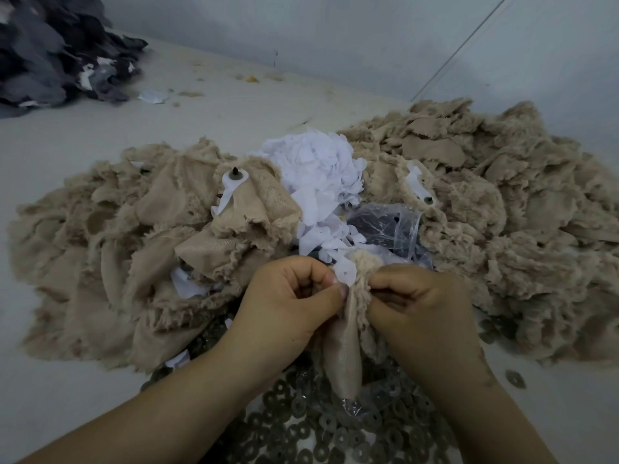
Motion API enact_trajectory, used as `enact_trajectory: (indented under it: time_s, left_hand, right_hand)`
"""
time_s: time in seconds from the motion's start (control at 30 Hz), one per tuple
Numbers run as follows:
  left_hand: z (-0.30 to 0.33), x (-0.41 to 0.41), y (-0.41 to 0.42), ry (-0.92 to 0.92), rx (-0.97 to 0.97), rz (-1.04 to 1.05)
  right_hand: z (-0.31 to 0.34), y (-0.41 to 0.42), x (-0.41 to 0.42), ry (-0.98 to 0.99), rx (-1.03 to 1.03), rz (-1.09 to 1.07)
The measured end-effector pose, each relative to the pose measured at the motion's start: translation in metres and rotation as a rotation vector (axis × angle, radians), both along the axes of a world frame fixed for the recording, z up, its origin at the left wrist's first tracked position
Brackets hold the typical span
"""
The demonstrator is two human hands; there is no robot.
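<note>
Dark washers [335,430] lie heaped nearest, well in front of the white scraps [315,169]. Just in front of those scraps, the left hand [288,299] and right hand [418,303] both pinch one beige plush piece [345,346] between them, its lower end hanging over the washers. A clear bag [392,226] touches the scraps' right side. Beige plush flanks the scraps: a left heap [100,262] and a right heap [502,195]. Grey fabric [43,55] lies far behind them, leftward.

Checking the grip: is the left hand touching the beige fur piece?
Touching. Head view: the left hand pinches the beige fur piece near its top.
</note>
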State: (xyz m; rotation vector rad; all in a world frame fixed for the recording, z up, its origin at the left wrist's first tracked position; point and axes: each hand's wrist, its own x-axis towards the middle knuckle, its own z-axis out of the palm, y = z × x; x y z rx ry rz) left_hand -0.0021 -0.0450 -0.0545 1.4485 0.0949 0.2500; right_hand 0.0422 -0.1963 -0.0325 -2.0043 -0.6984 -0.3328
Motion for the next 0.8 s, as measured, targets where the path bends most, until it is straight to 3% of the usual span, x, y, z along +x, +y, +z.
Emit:
enact_trajectory:
  time_s: [0.1, 0.2, 0.37, 0.67, 0.8]
  left_hand:
    - [0.0002, -0.0001, -0.0007, 0.014, -0.014, 0.004]
    - [0.0003, 0.0002, -0.0006, 0.014, -0.008, 0.017]
    - [0.0017, 0.0004, 0.0007, -0.010, 0.032, 0.005]
    - [0.0024, -0.0013, 0.0014, -0.021, 0.126, 0.019]
    - [0.0038, -0.0014, 0.0013, 0.006, 0.091, 0.006]
  right_hand:
    - [-0.0035, 0.0017, 0.0016, -0.127, -0.030, -0.025]
    - [-0.0053, 0.0011, 0.0019, -0.131, -0.045, -0.029]
    - [-0.0038, -0.0017, -0.0010, 0.232, 0.113, 0.043]
    - [0.0030, 0.0004, -0.0026, 0.298, 0.162, 0.155]
    - [-0.0010, 0.0006, -0.0019, 0.477, 0.284, 0.114]
